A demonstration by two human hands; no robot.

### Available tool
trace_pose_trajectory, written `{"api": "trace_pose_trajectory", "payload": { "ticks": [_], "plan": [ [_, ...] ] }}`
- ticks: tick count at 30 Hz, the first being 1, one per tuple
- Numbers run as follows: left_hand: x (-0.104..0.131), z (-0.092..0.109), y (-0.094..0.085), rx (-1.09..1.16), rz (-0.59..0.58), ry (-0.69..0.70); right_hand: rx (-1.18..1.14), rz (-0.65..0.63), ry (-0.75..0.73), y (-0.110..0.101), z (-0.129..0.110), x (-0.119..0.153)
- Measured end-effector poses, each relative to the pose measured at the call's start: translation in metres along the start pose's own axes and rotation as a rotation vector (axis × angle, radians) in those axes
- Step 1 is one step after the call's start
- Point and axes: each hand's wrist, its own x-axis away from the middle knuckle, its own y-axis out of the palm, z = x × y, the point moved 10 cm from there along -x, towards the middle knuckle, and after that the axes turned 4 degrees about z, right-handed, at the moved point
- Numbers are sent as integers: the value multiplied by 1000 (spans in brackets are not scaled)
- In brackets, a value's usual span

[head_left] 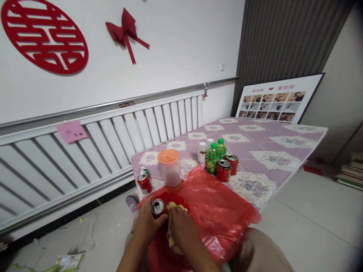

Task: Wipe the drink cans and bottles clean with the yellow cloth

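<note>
My left hand (147,219) is wrapped round an opened drink can (158,207), its silver top facing up. Bunched in my right hand (181,226) is a yellow cloth (175,244), close against the can's right side. Both hands are over a red basin (181,200) with a scalloped rim, partly hidden by my arms. Under and beside it spreads a red plastic sheet or bag (221,211). Just beyond the basin stands a clear pitcher (171,173) with an orange lid and some liquid inside. To its left are a red can (145,183) and a green can (145,172).
Right of the pitcher, green-capped bottles (212,158), white-capped bottles (202,154) and two red-and-gold cans (224,170) stand grouped on the flowered tablecloth (255,151). A white radiator (113,143) runs along the wall behind. A photo board (272,102) leans at the far right.
</note>
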Motion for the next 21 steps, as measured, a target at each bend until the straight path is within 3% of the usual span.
{"api": "trace_pose_trajectory", "payload": {
  "ticks": [7,9,13,21],
  "plan": [
    [-1,14,3,145,-292,151,-25,9,-8,1,1,0],
    [-3,14,3,150,-329,157,-36,21,-4,0,3,0],
    [-5,7,4,151,-277,158,-78,56,-3,-4,5,-2],
    [-2,-2,1,71,-42,110,-157,153,-55,-28,-9,-4]
  ]
}}
